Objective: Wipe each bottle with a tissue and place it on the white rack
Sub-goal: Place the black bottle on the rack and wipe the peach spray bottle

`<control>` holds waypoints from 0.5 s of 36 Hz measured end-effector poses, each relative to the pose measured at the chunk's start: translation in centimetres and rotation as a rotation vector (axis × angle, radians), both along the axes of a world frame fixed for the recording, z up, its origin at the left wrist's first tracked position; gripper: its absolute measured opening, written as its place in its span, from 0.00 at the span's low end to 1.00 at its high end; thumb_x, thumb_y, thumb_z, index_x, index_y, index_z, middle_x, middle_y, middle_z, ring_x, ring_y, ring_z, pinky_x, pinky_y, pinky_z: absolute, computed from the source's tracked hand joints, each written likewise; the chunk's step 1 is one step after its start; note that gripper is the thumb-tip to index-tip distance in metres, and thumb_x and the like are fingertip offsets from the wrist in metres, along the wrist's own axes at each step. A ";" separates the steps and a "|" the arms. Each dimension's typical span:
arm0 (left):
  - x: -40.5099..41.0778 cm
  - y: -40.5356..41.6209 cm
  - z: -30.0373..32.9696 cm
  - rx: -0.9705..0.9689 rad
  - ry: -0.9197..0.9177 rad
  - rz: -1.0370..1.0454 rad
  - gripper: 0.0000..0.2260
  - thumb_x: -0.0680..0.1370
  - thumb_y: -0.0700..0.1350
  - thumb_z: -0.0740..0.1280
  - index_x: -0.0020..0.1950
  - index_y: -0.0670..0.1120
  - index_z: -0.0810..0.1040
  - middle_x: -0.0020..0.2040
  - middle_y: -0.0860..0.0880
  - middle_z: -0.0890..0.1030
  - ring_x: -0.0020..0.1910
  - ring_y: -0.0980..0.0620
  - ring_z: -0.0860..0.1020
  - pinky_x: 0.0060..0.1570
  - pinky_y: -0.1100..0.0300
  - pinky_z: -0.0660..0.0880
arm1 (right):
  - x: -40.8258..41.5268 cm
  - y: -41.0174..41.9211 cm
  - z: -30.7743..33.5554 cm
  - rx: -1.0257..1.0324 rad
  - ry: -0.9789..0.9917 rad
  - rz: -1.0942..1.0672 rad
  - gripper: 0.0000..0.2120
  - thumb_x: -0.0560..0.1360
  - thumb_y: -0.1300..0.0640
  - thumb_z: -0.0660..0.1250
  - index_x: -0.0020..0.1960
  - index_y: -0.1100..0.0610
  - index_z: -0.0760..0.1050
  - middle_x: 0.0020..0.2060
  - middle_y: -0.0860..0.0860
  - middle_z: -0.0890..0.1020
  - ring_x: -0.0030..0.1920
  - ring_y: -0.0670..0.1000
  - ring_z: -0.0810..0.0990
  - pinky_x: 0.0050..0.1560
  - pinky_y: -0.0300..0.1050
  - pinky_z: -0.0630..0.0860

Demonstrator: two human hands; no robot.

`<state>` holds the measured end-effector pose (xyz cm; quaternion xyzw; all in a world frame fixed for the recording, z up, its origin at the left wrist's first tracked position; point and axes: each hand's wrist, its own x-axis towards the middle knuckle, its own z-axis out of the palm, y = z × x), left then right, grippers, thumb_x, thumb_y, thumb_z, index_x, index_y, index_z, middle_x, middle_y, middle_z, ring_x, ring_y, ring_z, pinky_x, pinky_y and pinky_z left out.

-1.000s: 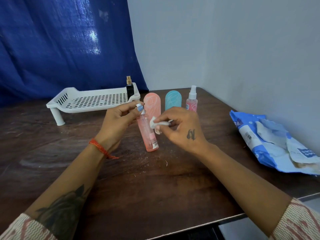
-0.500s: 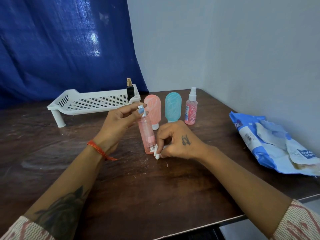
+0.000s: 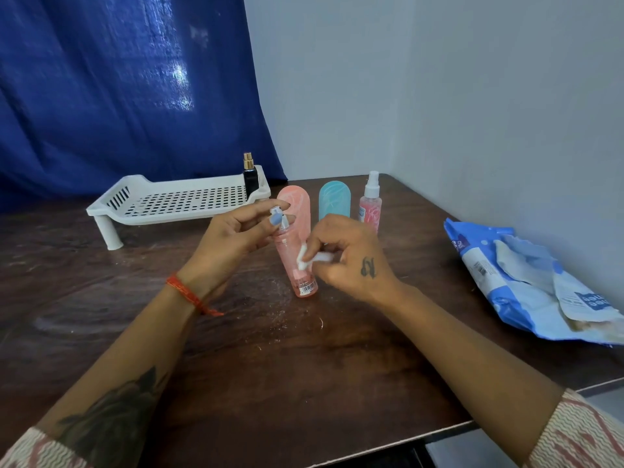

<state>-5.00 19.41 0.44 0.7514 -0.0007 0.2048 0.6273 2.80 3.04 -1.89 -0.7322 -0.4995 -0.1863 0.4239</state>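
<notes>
My left hand (image 3: 233, 236) pinches the top of a pink spray bottle (image 3: 297, 265) that stands tilted on the table. My right hand (image 3: 347, 255) pinches a small white tissue (image 3: 312, 259) against the bottle's side, about halfway up. Behind them stand a pink rounded bottle (image 3: 299, 206), a teal rounded bottle (image 3: 334, 200) and a small pink spray bottle (image 3: 370, 204). A black perfume bottle (image 3: 250, 177) stands at the right end of the white rack (image 3: 175, 201), which sits at the back left.
A blue and white tissue pack (image 3: 530, 282) lies at the right by the grey wall. A blue curtain (image 3: 118, 89) hangs behind the rack. The brown table (image 3: 304, 366) has its front edge close to me, at the lower right.
My right hand has slid the tissue from the bottle's base back up to its middle. The left hand keeps its hold on the bottle's top.
</notes>
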 end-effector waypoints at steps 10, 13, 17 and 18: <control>-0.1 0.0 0.0 -0.021 0.016 0.001 0.15 0.70 0.49 0.68 0.56 0.50 0.80 0.55 0.49 0.83 0.60 0.49 0.78 0.65 0.42 0.70 | -0.3 -0.9 0.9 -0.391 0.113 -0.006 0.07 0.64 0.68 0.70 0.31 0.59 0.80 0.32 0.50 0.80 0.36 0.48 0.78 0.40 0.40 0.78; -0.1 0.1 0.0 -0.024 0.014 0.002 0.15 0.69 0.49 0.68 0.56 0.50 0.80 0.54 0.49 0.83 0.60 0.49 0.78 0.65 0.42 0.70 | -0.1 -0.8 0.8 -0.237 0.062 -0.097 0.05 0.65 0.67 0.71 0.36 0.58 0.82 0.33 0.45 0.79 0.37 0.43 0.77 0.41 0.30 0.73; 0.1 0.1 0.0 -0.037 0.012 0.000 0.16 0.69 0.48 0.68 0.56 0.49 0.80 0.54 0.49 0.83 0.60 0.49 0.78 0.64 0.44 0.71 | 0.0 0.0 0.4 0.211 -0.182 -0.188 0.05 0.68 0.66 0.72 0.43 0.60 0.82 0.40 0.51 0.83 0.44 0.43 0.78 0.47 0.28 0.72; 0.2 0.1 -0.1 -0.039 0.008 -0.003 0.16 0.69 0.48 0.68 0.56 0.49 0.80 0.55 0.49 0.83 0.60 0.49 0.78 0.64 0.44 0.71 | -0.1 0.2 0.3 0.255 -0.220 -0.182 0.06 0.69 0.66 0.72 0.45 0.60 0.82 0.42 0.53 0.83 0.47 0.44 0.78 0.51 0.28 0.72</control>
